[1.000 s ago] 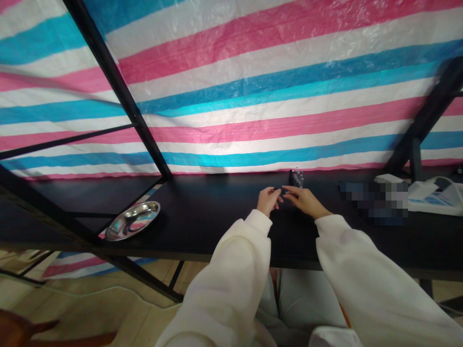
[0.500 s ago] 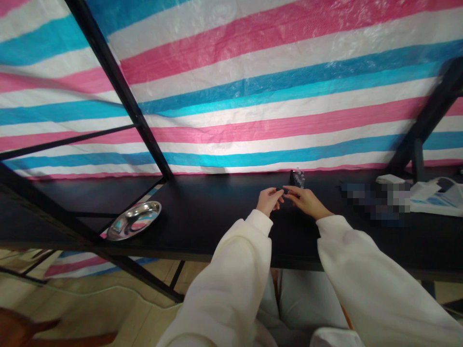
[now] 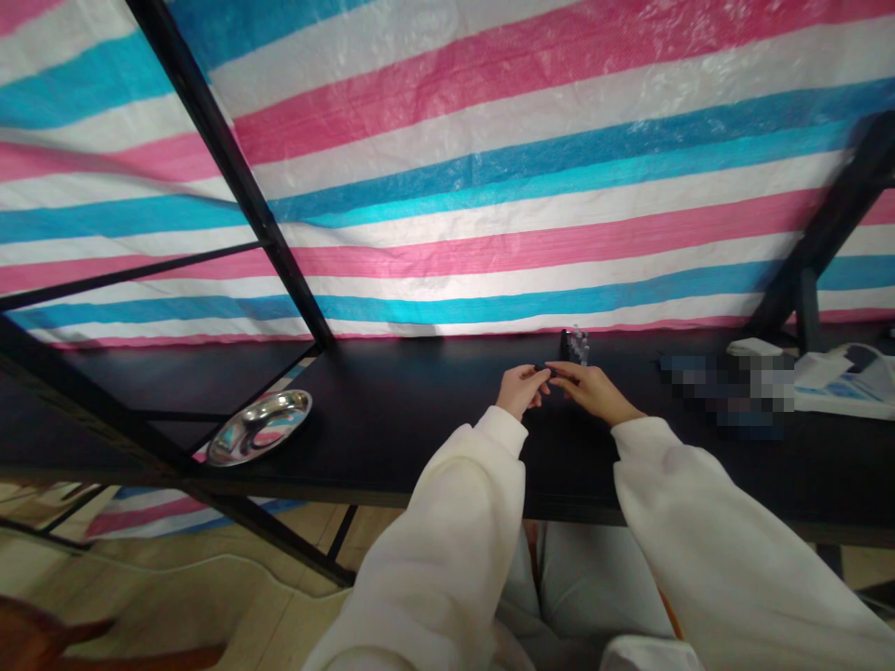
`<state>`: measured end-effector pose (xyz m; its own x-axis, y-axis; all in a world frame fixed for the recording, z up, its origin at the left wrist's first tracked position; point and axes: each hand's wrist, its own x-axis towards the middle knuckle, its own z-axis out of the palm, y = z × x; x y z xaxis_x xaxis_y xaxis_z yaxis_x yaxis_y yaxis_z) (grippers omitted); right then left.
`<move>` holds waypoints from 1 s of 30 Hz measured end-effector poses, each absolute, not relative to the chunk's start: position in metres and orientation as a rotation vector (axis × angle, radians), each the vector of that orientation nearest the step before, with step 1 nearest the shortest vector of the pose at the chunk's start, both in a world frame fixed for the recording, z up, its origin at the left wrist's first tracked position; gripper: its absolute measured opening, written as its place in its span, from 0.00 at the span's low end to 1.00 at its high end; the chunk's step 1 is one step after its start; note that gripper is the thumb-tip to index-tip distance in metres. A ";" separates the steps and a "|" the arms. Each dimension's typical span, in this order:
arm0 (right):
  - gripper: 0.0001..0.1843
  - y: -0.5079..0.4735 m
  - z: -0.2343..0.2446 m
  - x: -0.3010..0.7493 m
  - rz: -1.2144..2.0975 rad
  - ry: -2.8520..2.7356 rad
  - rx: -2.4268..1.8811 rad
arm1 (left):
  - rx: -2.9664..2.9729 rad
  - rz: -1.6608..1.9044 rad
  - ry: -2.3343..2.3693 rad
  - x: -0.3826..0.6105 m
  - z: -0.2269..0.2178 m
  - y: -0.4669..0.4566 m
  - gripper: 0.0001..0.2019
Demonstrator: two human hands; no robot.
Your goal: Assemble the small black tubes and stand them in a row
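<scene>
Over the middle of the black table (image 3: pixel 419 419), my two hands meet at the fingertips. My left hand (image 3: pixel 521 389) is closed in a pinch on a small dark piece (image 3: pixel 543 367), too small to name. From the other side my right hand (image 3: pixel 585 386) pinches at the same spot, its thumb and fingers around the piece's right end. Just behind my hands stands a small dark object with a cluster of grey, knobbly bits (image 3: pixel 577 344). Its lower part is hidden by my right hand.
A shiny oval metal dish (image 3: pixel 260 429) lies on the left by the black frame post (image 3: pixel 262 224). On the right are a blurred-out dark item (image 3: pixel 720 391), a small white box (image 3: pixel 755 347) and a white package (image 3: pixel 846 382). Striped sheeting (image 3: pixel 524 233) hangs behind.
My fingers have shifted very slightly around the small dark piece, and the right fingertips now lie a little further over it. Everything else stays where it was.
</scene>
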<state>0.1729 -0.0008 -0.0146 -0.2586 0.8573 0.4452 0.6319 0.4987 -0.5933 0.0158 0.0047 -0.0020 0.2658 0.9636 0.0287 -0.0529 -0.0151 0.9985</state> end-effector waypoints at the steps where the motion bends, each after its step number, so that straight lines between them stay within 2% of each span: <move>1: 0.19 -0.001 -0.014 0.173 0.374 -1.993 -1.219 | 1.309 1.046 0.962 0.016 -0.003 0.005 0.11; 15: 0.18 -0.003 -0.012 0.171 0.307 -1.997 -1.198 | 1.340 1.044 0.942 0.015 -0.002 0.004 0.12; 26: 0.21 0.000 -0.013 0.169 0.306 -1.923 -1.228 | 1.300 1.101 0.984 0.018 0.001 0.003 0.12; 30: 0.15 0.000 -0.013 0.170 0.300 -1.967 -1.241 | 1.243 1.164 1.052 0.016 0.001 0.005 0.10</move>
